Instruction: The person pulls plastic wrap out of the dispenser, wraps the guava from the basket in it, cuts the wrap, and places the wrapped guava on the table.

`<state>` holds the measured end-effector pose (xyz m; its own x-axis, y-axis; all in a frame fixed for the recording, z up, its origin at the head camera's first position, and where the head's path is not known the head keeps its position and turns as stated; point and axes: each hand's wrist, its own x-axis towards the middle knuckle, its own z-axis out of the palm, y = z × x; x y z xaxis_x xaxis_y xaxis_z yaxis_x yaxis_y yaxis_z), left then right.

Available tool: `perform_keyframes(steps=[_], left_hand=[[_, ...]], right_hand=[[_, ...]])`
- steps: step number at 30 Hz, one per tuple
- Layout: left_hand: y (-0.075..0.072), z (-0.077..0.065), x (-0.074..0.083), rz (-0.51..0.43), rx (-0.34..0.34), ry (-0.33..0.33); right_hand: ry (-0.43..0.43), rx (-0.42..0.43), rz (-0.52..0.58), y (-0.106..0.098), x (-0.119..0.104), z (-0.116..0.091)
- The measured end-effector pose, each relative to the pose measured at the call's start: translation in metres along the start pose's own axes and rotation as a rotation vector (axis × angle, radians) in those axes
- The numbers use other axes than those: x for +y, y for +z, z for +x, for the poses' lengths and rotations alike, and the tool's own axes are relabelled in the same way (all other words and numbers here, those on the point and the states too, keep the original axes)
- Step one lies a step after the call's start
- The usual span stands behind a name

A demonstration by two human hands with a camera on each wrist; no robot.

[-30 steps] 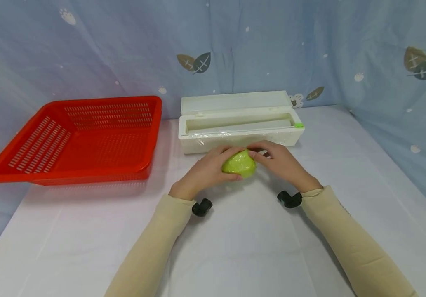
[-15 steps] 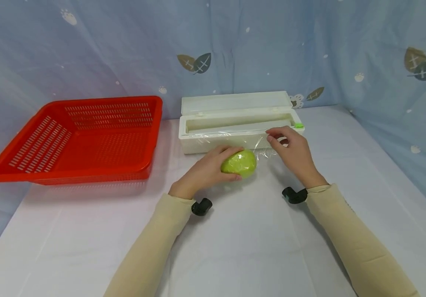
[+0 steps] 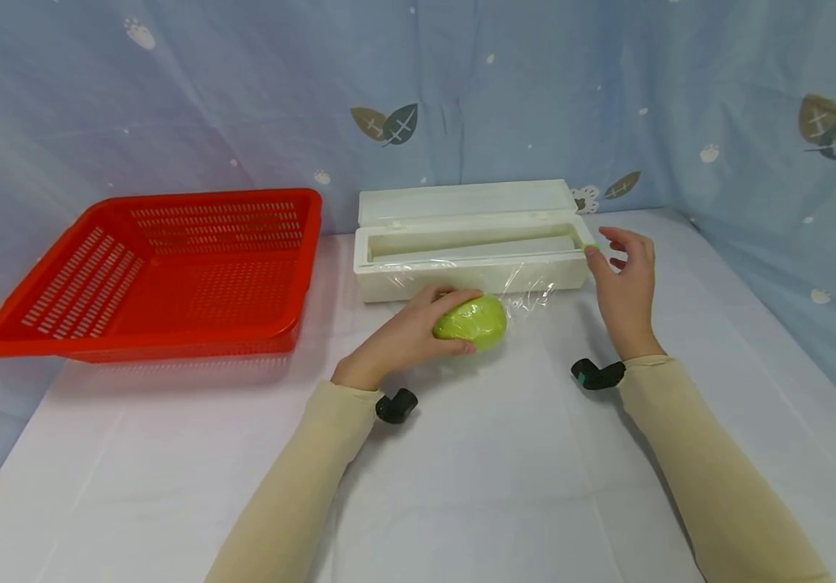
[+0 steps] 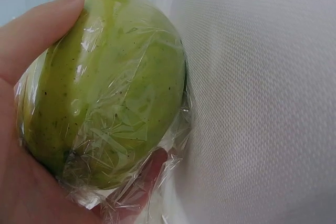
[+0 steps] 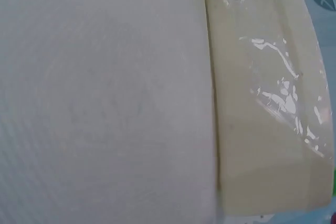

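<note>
My left hand (image 3: 413,332) grips a rounded green fruit (image 3: 479,322) just in front of a long white cling film dispenser (image 3: 472,279). Dark specks dot the fruit (image 4: 115,82), and crinkled clear film (image 4: 123,135) clings around it; its exact kind is unclear. From the fruit, the film (image 3: 530,295) runs to the dispenser's front. My right hand (image 3: 627,291) is at the dispenser's right end, its thumb touching a small green slider (image 3: 590,247), with the index finger slightly apart. In the right wrist view, the dispenser (image 5: 262,166) shows with film over its front, but no fingers appear.
The dispenser's lid (image 3: 464,202) stands raised at the back. A red plastic basket (image 3: 206,336) with slotted walls sits on the left of the white-covered table (image 3: 461,486). Behind everything hangs a blue patterned curtain (image 3: 257,97).
My right hand has left the fruit and moved right and back to the dispenser's right end, uncovering stretched film. My left hand keeps its grip on the fruit, almost unmoved.
</note>
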<state>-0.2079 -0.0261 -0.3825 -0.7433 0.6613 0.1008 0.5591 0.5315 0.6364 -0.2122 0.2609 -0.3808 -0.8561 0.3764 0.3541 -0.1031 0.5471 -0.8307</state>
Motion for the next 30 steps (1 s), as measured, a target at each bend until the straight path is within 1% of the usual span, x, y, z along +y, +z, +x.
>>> perform_keyframes(steps=[1,5,11,14,18,24,26,30], left_hand=[[0.000,0.000,0.000,0.000,0.001,-0.002],[0.000,0.000,-0.001,-0.003,0.005,0.000],[0.002,-0.001,-0.002,-0.016,0.001,0.008],[0.003,-0.001,-0.004,-0.013,0.002,0.007],[0.003,-0.001,-0.005,-0.012,0.012,0.007],[0.001,-0.001,-0.004,-0.023,0.012,0.001],[0.001,-0.001,-0.004,-0.024,0.007,-0.002],[-0.001,-0.001,-0.003,-0.027,0.007,-0.001]], right_hand=[[0.030,-0.004,0.019,0.000,0.003,0.001],[0.108,-0.032,0.053,0.002,0.014,0.005],[0.192,-0.123,0.027,0.005,0.021,0.006],[0.208,-0.154,0.003,0.005,0.022,0.007],[0.215,-0.160,0.002,0.007,0.023,0.007],[0.212,-0.148,0.000,0.009,0.027,0.008],[0.214,-0.146,0.010,0.008,0.026,0.007],[0.189,-0.131,0.009,0.009,0.022,0.006]])
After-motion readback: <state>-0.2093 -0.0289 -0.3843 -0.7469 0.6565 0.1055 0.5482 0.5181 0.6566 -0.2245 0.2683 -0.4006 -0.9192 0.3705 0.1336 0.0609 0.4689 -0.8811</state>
